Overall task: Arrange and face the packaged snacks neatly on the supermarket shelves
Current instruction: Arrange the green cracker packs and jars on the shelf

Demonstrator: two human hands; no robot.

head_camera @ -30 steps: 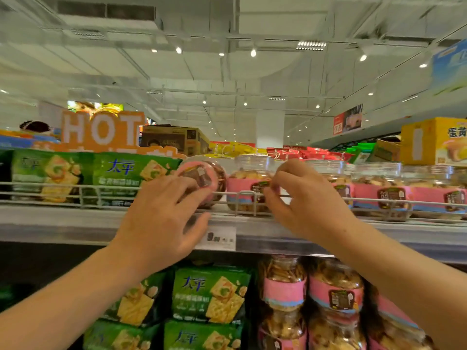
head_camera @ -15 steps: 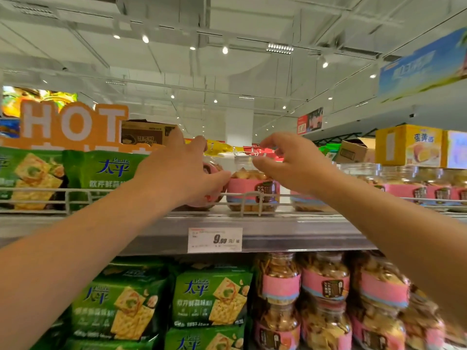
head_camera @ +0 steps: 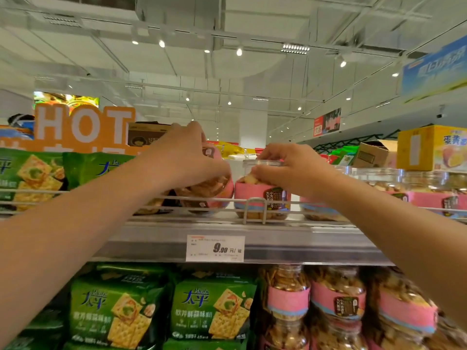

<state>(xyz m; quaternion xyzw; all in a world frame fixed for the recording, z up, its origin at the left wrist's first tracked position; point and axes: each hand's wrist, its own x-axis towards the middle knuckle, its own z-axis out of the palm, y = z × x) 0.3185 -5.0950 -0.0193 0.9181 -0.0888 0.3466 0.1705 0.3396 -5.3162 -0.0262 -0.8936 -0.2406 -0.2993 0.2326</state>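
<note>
Both hands are up at the top shelf [head_camera: 252,231], each with a grip on a snack jar. My left hand [head_camera: 187,157] wraps its fingers round a tilted jar [head_camera: 214,188] near the middle of the shelf's front edge; it leans on its side against the wire rail [head_camera: 255,209], base toward me, so I judge I am holding it to stand it upright. My right hand [head_camera: 293,168] pinches narrowly at the rim of the upright jar [head_camera: 262,198] just beside it, thumb and fingertips at the clear lid, probably to steady it or turn its dark label to the front.

These jars are clear plastic with pink bands and hold pale biscuit pieces, filled to about the shoulder. More of the same jars [head_camera: 419,190] run toward the shelf's right end, behind the same rail. Green cracker bags [head_camera: 32,175] fill the left end. On the lower shelf, more green bags [head_camera: 212,309] sit left and stacked pink-banded jars [head_camera: 338,304] right, some leaning. A price tag [head_camera: 215,248] hangs on the top shelf's front lip
</note>
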